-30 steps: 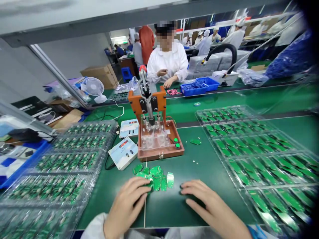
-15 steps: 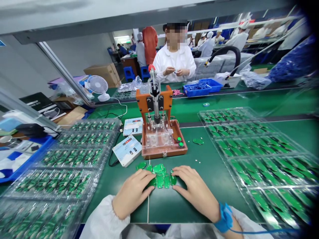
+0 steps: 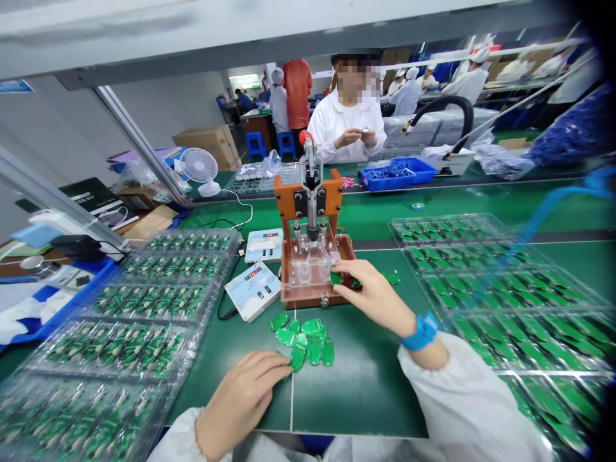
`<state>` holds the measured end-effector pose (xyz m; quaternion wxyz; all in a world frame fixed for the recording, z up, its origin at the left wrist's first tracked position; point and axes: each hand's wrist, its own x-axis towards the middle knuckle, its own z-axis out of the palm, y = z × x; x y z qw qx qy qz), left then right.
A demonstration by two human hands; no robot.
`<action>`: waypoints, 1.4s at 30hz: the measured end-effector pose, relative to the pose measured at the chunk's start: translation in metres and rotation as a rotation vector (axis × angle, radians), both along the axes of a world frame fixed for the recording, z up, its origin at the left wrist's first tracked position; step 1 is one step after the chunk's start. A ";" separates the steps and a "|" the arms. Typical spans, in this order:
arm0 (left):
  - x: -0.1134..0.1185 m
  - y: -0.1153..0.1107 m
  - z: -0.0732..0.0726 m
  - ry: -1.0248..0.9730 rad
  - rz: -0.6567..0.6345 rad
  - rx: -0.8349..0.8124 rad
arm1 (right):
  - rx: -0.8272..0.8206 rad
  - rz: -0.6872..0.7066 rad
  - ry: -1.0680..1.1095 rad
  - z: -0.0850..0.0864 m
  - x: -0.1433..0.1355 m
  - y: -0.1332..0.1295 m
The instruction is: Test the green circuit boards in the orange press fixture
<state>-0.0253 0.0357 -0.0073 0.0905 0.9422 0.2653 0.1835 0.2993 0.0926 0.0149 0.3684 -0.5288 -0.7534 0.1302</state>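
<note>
My right hand (image 3: 373,292) pinches a small green circuit board (image 3: 336,276) between thumb and fingers. It is over the right part of the clear plastic bed of a toggle-clamp test fixture (image 3: 312,263). The clamp's red-tipped lever stands upright above the bed. Nearer to me, my left hand (image 3: 245,391) lies low with its fingers stretched out, fingertips touching the left edge of one board (image 3: 298,354) in a loose pile of green circuit boards (image 3: 315,330). The thumb is apart from the fingers and grips nothing visible. My right fingers partly cover the held board and the fixture's buttons.
Clear trays of boards flank me, the left tray (image 3: 139,340) and the right tray (image 3: 486,282). Two meter boxes with red digits (image 3: 253,292) sit left of the fixture. Another board (image 3: 392,278) lies right of it. Across the bench are a co-worker (image 3: 349,125) and blue bins (image 3: 399,173).
My right hand has gone from the pile forward to the fixture, now with a circuit board in it. My left hand has shifted slightly down and back, and the view has turned a little.
</note>
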 end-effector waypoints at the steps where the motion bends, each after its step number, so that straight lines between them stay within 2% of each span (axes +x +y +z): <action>1: -0.002 -0.002 0.000 -0.010 0.014 -0.005 | 0.012 0.019 -0.029 0.001 0.000 0.009; 4: -0.005 -0.010 -0.005 -0.044 0.137 0.023 | 0.026 0.069 -0.079 0.002 -0.003 0.028; 7: -0.006 -0.017 -0.015 -0.045 0.274 0.037 | 0.032 0.101 -0.095 0.001 -0.003 0.034; 11: -0.007 -0.019 -0.026 -0.028 0.318 0.010 | 0.041 0.111 -0.101 -0.005 -0.002 0.035; 17: -0.003 -0.015 -0.016 0.013 0.344 -0.041 | 0.081 0.081 -0.100 -0.013 -0.003 0.030; 24: 0.000 -0.009 -0.010 0.029 0.407 -0.100 | 0.148 0.005 -0.134 -0.015 -0.012 0.023; 28: 0.006 0.018 0.015 -0.074 0.406 -0.205 | 0.168 -0.045 -0.141 -0.020 -0.018 0.021; 32: 0.034 0.074 0.040 -0.275 0.311 -0.135 | 0.196 -0.059 -0.136 -0.024 -0.020 0.020; 35: 0.060 0.114 0.042 -0.289 0.245 -0.099 | 0.209 -0.061 -0.129 -0.024 -0.019 0.020; 37: 0.072 0.131 0.038 -0.282 0.218 -0.095 | 0.210 -0.059 -0.121 -0.024 -0.019 0.020; 42: 0.080 0.141 0.032 -0.263 0.183 -0.096 | 0.209 -0.065 -0.099 -0.024 -0.020 0.020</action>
